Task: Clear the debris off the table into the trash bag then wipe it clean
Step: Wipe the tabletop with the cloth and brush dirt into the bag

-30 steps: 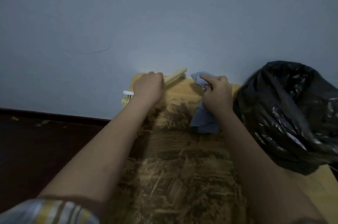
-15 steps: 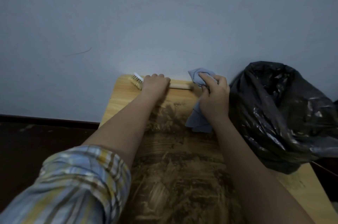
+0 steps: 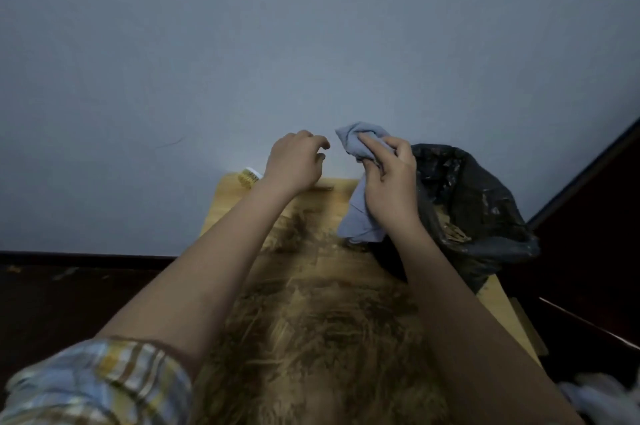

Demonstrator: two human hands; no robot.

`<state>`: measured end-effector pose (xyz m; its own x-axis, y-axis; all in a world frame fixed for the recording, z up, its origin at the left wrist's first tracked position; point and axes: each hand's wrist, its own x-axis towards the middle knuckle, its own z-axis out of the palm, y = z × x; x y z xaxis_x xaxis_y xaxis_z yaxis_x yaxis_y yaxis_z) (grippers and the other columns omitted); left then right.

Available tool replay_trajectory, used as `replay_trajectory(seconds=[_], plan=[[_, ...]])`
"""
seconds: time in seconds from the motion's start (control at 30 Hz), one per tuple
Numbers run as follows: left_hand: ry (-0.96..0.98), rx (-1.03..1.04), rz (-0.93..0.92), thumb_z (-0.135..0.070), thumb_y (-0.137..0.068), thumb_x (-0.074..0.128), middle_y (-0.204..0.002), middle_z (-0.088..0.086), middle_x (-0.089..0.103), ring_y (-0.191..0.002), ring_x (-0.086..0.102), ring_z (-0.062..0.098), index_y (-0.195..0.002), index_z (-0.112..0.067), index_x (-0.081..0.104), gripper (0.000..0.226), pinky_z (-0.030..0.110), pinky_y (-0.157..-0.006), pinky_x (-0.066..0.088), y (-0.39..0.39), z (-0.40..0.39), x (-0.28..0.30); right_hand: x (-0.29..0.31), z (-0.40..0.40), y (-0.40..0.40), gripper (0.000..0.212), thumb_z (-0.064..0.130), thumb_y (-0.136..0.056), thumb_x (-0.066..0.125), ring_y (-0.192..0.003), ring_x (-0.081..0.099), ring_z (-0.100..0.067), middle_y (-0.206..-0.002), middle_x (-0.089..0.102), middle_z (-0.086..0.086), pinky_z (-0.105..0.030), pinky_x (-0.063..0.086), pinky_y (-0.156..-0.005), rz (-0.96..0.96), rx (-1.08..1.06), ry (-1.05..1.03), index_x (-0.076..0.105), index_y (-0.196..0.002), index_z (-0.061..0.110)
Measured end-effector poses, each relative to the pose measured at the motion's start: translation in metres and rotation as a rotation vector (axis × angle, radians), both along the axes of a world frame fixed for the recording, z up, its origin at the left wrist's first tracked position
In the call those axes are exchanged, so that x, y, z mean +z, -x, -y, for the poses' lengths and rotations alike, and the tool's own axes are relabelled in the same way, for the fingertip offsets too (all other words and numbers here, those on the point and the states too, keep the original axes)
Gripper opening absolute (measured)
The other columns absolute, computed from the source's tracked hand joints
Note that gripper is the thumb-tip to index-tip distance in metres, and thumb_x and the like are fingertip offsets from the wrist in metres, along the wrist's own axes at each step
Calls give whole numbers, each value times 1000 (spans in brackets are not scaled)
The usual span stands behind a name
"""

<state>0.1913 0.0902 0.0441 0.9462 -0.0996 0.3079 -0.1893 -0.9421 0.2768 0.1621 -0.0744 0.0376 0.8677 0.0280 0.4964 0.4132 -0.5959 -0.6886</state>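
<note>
Bunched in the right hand (image 3: 389, 187), a grey-blue cloth (image 3: 362, 216) is gripped between thumb and curled fingers, its upper wad sticking out above the knuckles and its loose tail hanging down toward the table (image 3: 505, 306), where the lower corner seems to reach the surface, though I cannot tell for sure. That grip is tight and full of fabric. The left hand (image 3: 294, 164) is raised above the table's far edge, fingers loosely curled and holding nothing, its grip slack and empty. Just below and to the left of that hand, the bristle end of a brush (image 3: 250, 177) lies at the far edge of the table against the wall (image 3: 311, 43); the rest of the brush is hidden behind the wrist and forearm. Dark brown smears and streaks of debris (image 3: 322, 338) cover most of the wooden top between the two forearms. A black trash bag (image 3: 485, 202) stands at the table's right side, just beside the right hand, its mouth open and pale scraps visible inside. A plaid sleeve (image 3: 97, 383) is pushed up on the left arm at the bottom left. Dark floor (image 3: 69, 293) lies left of the table.
</note>
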Motion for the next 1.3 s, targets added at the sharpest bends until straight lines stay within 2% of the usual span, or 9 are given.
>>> replay_trajectory(seconds=[0.07, 0.17, 0.3, 0.43, 0.6, 0.83, 1.03, 1.2, 1.3], plan=[[100, 0, 6, -22, -97, 46, -124, 8, 58, -115, 50, 31, -124, -20, 59, 30, 37, -90, 41, 16, 12, 16, 15, 13, 6, 36, 3, -96, 52, -119, 45, -29, -127, 47, -13, -31, 40, -100, 9, -18, -20, 61, -129, 16], [256, -5, -1, -23, -98, 45, -120, 8, 59, -112, 54, 27, -122, -17, 60, 29, 42, -92, 46, 42, 37, 37, 36, 41, 18, 34, 5, -95, 55, -117, 48, -26, -126, 49, -13, -15, 34, -93, 24, -48, -66, 62, -128, 14], [367, 0, -42, -26, -99, 45, -121, 6, 61, -109, 57, 24, -120, -13, 61, 30, 37, -89, 48, 63, 77, 51, 56, 82, 30, 32, 7, -95, 56, -107, 50, -14, -124, 53, -15, 1, 30, -82, 24, -101, -95, 63, -126, 10], [440, 41, -172, -29, -98, 45, -119, 5, 63, -108, 57, 22, -116, -12, 61, 29, 29, -83, 43, 69, 117, 43, 60, 121, 39, 31, 7, -95, 57, -112, 53, -22, -123, 55, -17, -5, 30, -85, -5, -133, -98, 64, -125, 8], [441, 105, -311, -36, -96, 49, -120, 9, 62, -109, 57, 27, -117, -11, 58, 34, 36, -90, 48, 68, 161, 16, 51, 165, 42, 31, 8, -94, 58, -113, 53, -22, -123, 56, -15, 1, 26, -82, -38, -157, -76, 64, -125, 10], [390, 175, -420, -44, -94, 51, -124, 15, 54, -110, 55, 32, -124, -6, 48, 49, 38, -85, 47, 52, 197, -13, 31, 211, 27, 32, 12, -94, 58, -111, 53, -23, -121, 57, -12, -13, 33, -86, -90, -199, 34, 64, -126, 14], [288, 225, -411, -36, -93, 56, -129, 19, 48, -116, 51, 37, -130, -6, 41, 50, 42, -90, 46, 37, 207, -25, 5, 228, 12, 32, 13, -94, 57, -113, 52, -28, -121, 57, -15, -21, 36, -88, -186, -212, 179, 65, -125, 14], [316, 235, -420, -25, -91, 57, -115, 16, 58, -105, 57, 33, -120, -2, 48, 38, 36, -76, 46, 29, 214, -30, -11, 226, 7, 33, 14, -96, 52, -116, 50, -31, -124, 56, -16, -34, 42, -94, -264, -203, 240, 63, -127, 14], [407, 243, -447, -12, -87, 57, -99, 15, 59, -89, 57, 31, -110, 2, 54, 27, 33, -65, 42, 24, 217, -33, -15, 221, 6, 33, 17, -97, 49, -116, 48, -31, -125, 56, -11, -39, 38, -94, -305, -253, 316, 64, -126, 24]])
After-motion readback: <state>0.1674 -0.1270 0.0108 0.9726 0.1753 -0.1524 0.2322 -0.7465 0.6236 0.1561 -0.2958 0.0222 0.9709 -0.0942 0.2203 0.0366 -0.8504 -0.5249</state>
